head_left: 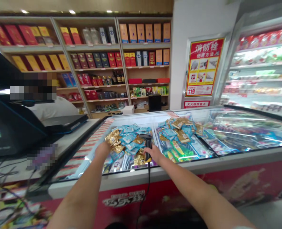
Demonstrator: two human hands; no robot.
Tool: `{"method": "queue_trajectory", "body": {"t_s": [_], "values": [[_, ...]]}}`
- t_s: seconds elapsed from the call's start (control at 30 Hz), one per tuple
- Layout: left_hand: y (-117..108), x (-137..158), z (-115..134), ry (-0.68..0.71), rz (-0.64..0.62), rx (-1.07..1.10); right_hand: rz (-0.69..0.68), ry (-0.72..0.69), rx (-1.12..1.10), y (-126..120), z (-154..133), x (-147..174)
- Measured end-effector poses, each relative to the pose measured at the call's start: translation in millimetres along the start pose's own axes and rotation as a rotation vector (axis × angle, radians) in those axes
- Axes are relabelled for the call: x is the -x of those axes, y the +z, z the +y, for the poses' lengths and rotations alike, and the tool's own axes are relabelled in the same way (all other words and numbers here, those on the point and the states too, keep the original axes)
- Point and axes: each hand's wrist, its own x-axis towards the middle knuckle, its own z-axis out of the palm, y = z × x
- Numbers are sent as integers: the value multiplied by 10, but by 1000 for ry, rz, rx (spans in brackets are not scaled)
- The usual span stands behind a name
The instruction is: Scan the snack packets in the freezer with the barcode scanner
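Observation:
My right hand (154,153) is wrapped around the handle of a black barcode scanner (147,143), its cable hanging down the freezer's front. My left hand (103,149) is at the left end of a pile of small packets, against some gold packets (113,137). Its fingers are blurred and hidden, so I cannot see whether it grips one. Light-blue packets (128,138) and more gold ones lie mixed on the glass top between my hands. To the right, across a white divider, is a second pile of gold packets (183,136) and blue packets (169,133).
The chest freezer (227,160) spans the front, with goods under its glass. At left, a counter (83,131) carries dark equipment (14,127) and tangled cables (2,171). A person in a white top (57,108) is behind it. Shelves of boxes (102,60) line the back.

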Motion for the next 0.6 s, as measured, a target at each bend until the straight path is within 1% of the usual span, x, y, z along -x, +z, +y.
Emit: {"method": "queue_trajectory", "body": {"t_s": [0.1, 0.2, 0.33, 0.4, 0.47, 0.53, 0.6], "values": [[-63, 49, 31, -20, -41, -73, 3, -4, 19, -6, 6, -8], [-76, 98, 102, -26, -63, -185, -6, 5, 23, -9, -11, -6], [-75, 136, 119, 55, -77, -307, -23, -15, 30, -17, -51, 11], [-89, 160, 95, 89, -87, -315, -17, -6, 19, -18, -73, 21], [-116, 198, 68, 92, -80, -315, -13, 28, -9, -16, -93, 30], [-155, 255, 52, 46, -25, -278, -26, 68, -61, -13, -112, 39], [-194, 335, 59, -53, 100, -155, -45, 92, -169, -15, -132, 49]]}}
